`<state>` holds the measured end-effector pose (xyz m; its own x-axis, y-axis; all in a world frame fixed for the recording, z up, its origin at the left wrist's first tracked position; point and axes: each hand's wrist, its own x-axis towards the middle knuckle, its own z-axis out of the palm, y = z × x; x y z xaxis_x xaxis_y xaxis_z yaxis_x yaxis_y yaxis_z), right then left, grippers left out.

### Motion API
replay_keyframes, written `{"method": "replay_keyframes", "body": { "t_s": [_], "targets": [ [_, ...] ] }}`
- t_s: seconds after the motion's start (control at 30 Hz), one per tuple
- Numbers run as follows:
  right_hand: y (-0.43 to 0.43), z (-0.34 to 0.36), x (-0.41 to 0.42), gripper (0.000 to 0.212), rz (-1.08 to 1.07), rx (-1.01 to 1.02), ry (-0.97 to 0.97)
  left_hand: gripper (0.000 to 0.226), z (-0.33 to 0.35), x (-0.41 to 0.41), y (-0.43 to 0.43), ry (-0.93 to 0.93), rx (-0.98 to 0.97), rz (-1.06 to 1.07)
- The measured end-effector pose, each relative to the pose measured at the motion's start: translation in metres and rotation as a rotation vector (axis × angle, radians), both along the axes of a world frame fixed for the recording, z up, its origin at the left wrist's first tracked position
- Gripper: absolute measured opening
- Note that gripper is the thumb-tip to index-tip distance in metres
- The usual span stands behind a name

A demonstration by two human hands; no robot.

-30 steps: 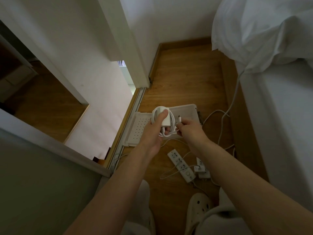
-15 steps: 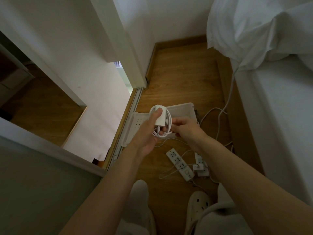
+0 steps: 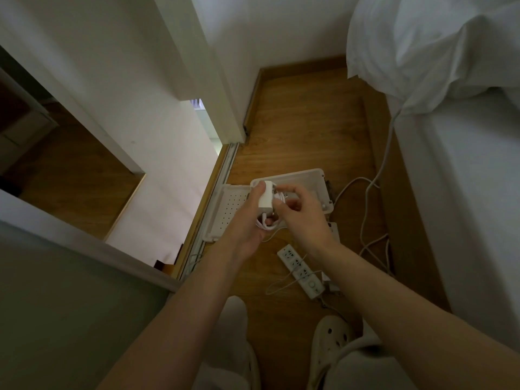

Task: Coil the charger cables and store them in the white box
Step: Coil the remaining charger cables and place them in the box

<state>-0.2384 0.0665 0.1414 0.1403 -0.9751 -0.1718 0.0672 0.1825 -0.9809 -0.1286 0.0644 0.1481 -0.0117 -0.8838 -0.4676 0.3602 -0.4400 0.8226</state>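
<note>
My left hand (image 3: 244, 220) grips a white charger brick (image 3: 266, 199) with its white cable (image 3: 266, 224) looped around it, thumb pressed on the brick's top. My right hand (image 3: 302, 213) sits against the brick's right side, fingers curled over the cable loops, pinching the cable. Both hands hover above the white box (image 3: 320, 182), which stands open on the wooden floor with its perforated lid (image 3: 225, 212) flipped to the left.
On the floor below my hands lie a white power strip (image 3: 299, 270), a loose thin cable (image 3: 284, 285) and another white adapter (image 3: 333, 230). A grey cable (image 3: 371, 192) runs to the bed on the right. A sliding-door track borders the left; my feet are at the bottom.
My right hand has moved left and up against the charger brick, carrying the cable end over the loops. The left hand keeps its grip on the brick.
</note>
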Motion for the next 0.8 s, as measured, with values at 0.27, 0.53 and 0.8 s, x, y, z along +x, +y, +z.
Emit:
{"method": "replay_keyframes", "body": {
  "t_s": [0.27, 0.53, 0.8],
  "targets": [
    [-0.011, -0.008, -0.005, 0.005, 0.049, -0.069, 0.189, 0.032, -0.006, -0.001, -0.002, -0.194, 0.011, -0.072],
    [0.001, 0.000, -0.009, 0.020, 0.154, -0.465, 0.800, 0.040, -0.017, 0.003, -0.007, -0.393, -0.033, -0.132],
    [0.007, 0.022, -0.005, 0.024, 0.247, -0.523, 0.838, 0.041, -0.026, 0.009, -0.008, -0.434, 0.054, -0.081]
  ]
}}
